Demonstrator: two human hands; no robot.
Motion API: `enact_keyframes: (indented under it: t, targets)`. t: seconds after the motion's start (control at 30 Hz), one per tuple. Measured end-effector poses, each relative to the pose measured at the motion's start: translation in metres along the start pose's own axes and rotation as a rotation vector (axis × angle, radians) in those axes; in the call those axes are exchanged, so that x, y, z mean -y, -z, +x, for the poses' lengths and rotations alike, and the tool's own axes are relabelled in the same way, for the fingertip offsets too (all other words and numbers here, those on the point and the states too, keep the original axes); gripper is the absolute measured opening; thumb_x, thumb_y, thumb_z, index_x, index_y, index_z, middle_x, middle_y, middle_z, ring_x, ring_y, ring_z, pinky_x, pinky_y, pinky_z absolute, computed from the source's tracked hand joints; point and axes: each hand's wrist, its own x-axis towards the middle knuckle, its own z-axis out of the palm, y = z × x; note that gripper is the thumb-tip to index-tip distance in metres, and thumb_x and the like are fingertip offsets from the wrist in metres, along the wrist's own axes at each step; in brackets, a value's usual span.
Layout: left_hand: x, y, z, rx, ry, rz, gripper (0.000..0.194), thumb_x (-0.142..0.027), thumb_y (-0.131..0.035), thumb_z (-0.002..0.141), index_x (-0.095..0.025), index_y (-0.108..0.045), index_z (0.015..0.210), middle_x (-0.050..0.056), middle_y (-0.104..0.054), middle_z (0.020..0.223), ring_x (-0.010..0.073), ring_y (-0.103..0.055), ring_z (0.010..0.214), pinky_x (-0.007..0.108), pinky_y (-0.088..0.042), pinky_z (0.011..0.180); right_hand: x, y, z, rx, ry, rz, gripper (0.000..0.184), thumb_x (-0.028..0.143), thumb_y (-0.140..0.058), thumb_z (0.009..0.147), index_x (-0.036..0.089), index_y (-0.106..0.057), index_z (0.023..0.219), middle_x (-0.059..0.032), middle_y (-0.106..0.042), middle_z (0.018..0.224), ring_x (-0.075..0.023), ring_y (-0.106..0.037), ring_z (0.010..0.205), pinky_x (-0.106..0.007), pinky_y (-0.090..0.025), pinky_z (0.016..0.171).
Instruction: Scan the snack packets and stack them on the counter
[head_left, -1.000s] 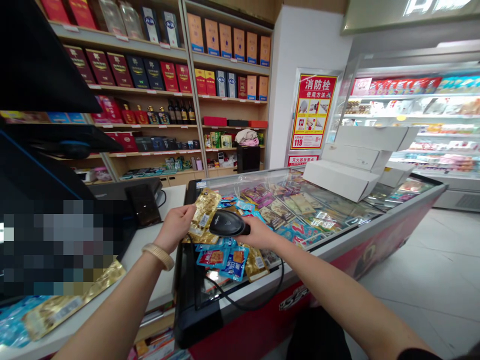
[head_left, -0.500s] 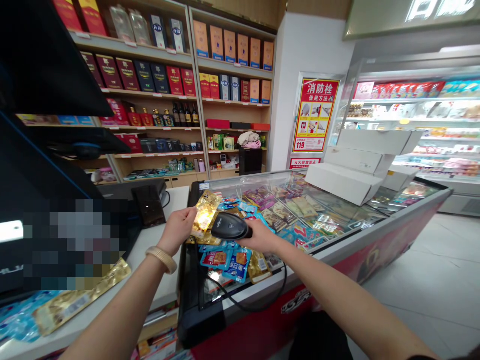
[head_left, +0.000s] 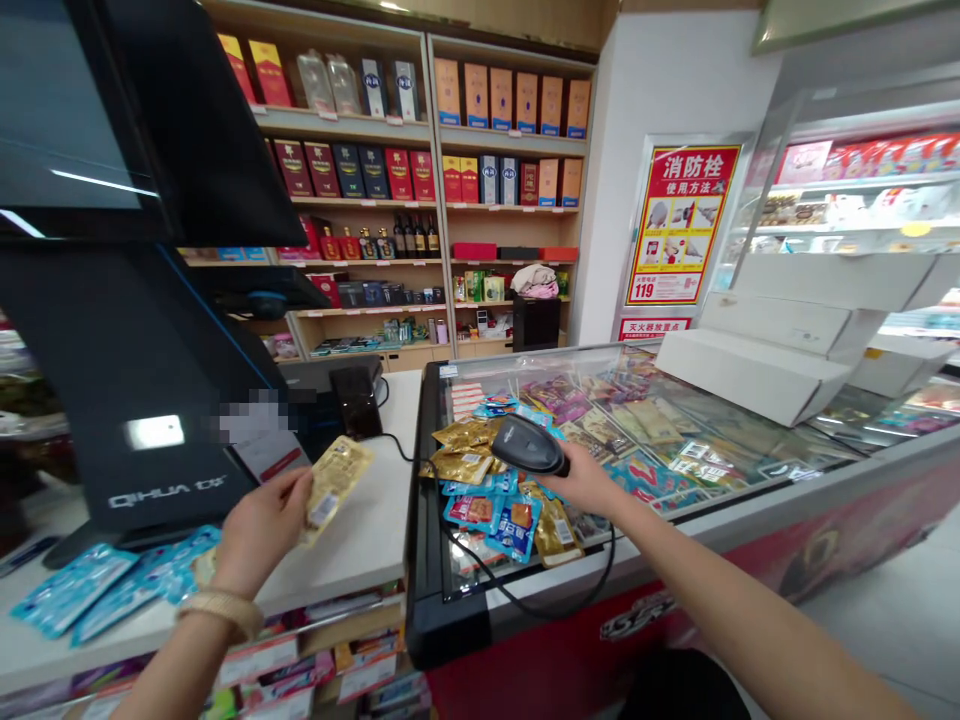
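Over the white counter (head_left: 375,520), my left hand (head_left: 264,525) pinches a gold snack packet (head_left: 334,485) by its near edge. My right hand (head_left: 589,482) is wrapped round the handle of a black barcode scanner (head_left: 527,443), held above the glass-topped freezer (head_left: 637,420). Beneath and beside the scanner lies a heap of gold packets (head_left: 459,464) and blue snack packets (head_left: 517,525). More blue packets (head_left: 82,585) rest on the counter left of my left hand, partly hidden by the wrist.
A dark checkout terminal (head_left: 112,400) with a screen stands at the left. The scanner's black cable (head_left: 487,580) loops over the freezer's front edge. White boxes (head_left: 757,370) are stacked on the freezer. Shelves (head_left: 442,140) of boxed bottles line the back wall.
My left hand has moved left and down with the gold packet, from beside the scanner to above the counter. My right hand keeps the scanner over the heap. The view has turned left.
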Motion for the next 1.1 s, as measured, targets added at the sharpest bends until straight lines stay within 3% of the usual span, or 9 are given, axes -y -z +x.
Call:
enact_keyframes:
  t: [0.13,0.27,0.43,0.63,0.73,0.83,0.9,1.0,1.1]
  targets:
    - [0.040,0.005,-0.009,0.038,-0.056,0.320,0.046,-0.039,-0.037,0.085,-0.016,-0.074,0.098,0.014,-0.072,0.077,0.0318,-0.066,0.075,0.039,-0.049,0.064,-0.001,0.000,-0.001,-0.045,-0.017,-0.012,0.025,0.031,-0.073,0.072,0.016,-0.073,0.093,-0.0056,-0.075,0.089,-0.0238,-0.068,0.084,-0.033,-0.052,0.077]
    - [0.043,-0.002,-0.022,-0.031,-0.143,0.449,0.052,-0.037,-0.029,0.092,-0.013,-0.072,0.108,0.021,-0.072,0.100,0.0394,-0.065,0.094,0.051,-0.051,0.076,0.000,0.001,-0.002,-0.078,-0.010,-0.024,0.026,0.031,-0.073,0.072,0.015,-0.072,0.093,-0.0052,-0.075,0.087,-0.0219,-0.067,0.081,-0.031,-0.050,0.074]
    - [0.050,-0.017,-0.029,-0.206,-0.087,0.404,0.044,-0.041,-0.034,0.092,-0.020,-0.067,0.111,0.017,-0.067,0.112,0.0410,-0.061,0.105,0.058,-0.051,0.081,0.003,0.002,-0.003,-0.080,0.004,-0.015,0.025,0.028,-0.072,0.071,0.015,-0.072,0.092,-0.0039,-0.074,0.087,-0.0211,-0.066,0.080,-0.030,-0.049,0.073]
    - [0.069,-0.023,-0.028,-0.325,-0.159,0.158,0.038,-0.036,-0.043,0.087,-0.029,-0.061,0.119,0.014,-0.064,0.116,0.0434,-0.057,0.112,0.068,-0.046,0.085,-0.001,0.003,-0.004,-0.079,-0.018,-0.012,0.020,0.023,-0.072,0.071,0.015,-0.072,0.089,-0.0027,-0.074,0.084,-0.0209,-0.066,0.079,-0.030,-0.050,0.073]
    - [0.047,-0.016,-0.032,-0.499,-0.212,0.056,0.045,-0.037,-0.042,0.089,-0.033,-0.053,0.132,0.013,-0.060,0.126,0.0438,-0.053,0.120,0.071,-0.039,0.098,-0.002,0.003,-0.004,-0.096,-0.013,-0.001,0.022,0.022,-0.071,0.072,0.015,-0.071,0.092,-0.0028,-0.074,0.086,-0.0203,-0.065,0.080,-0.030,-0.050,0.074]
    - [0.005,-0.014,-0.030,-0.530,-0.347,0.082,0.046,-0.043,-0.042,0.090,-0.025,-0.057,0.130,0.014,-0.061,0.126,0.0415,-0.054,0.119,0.063,-0.040,0.101,-0.003,0.003,-0.005,-0.118,0.001,0.017,0.023,0.024,-0.070,0.073,0.015,-0.071,0.094,-0.0036,-0.074,0.088,-0.0203,-0.065,0.081,-0.030,-0.051,0.076]
    - [-0.028,-0.022,-0.025,-0.426,-0.505,0.107,0.044,-0.046,-0.044,0.091,-0.020,-0.064,0.119,0.014,-0.067,0.117,0.0374,-0.060,0.111,0.058,-0.043,0.099,-0.002,0.003,-0.004,-0.123,-0.002,0.019,0.022,0.024,-0.069,0.073,0.015,-0.071,0.093,-0.0037,-0.074,0.087,-0.0209,-0.065,0.081,-0.030,-0.050,0.075]
    - [-0.073,-0.049,-0.019,-0.117,-0.771,0.127,0.041,-0.044,-0.050,0.088,-0.018,-0.069,0.114,0.013,-0.071,0.115,0.0313,-0.064,0.107,0.049,-0.044,0.096,-0.002,0.003,-0.003,-0.113,-0.012,0.023,0.022,0.025,-0.070,0.071,0.015,-0.072,0.092,-0.0034,-0.074,0.087,-0.0213,-0.066,0.081,-0.030,-0.050,0.074]
    - [-0.102,-0.076,-0.018,0.141,-0.883,0.191,0.039,-0.031,-0.053,0.084,-0.017,-0.068,0.118,0.015,-0.069,0.123,0.0290,-0.063,0.113,0.045,-0.044,0.097,-0.002,0.002,-0.003,-0.107,-0.018,0.024,0.025,0.025,-0.072,0.069,0.015,-0.072,0.092,-0.0031,-0.074,0.088,-0.0212,-0.066,0.081,-0.030,-0.050,0.074]
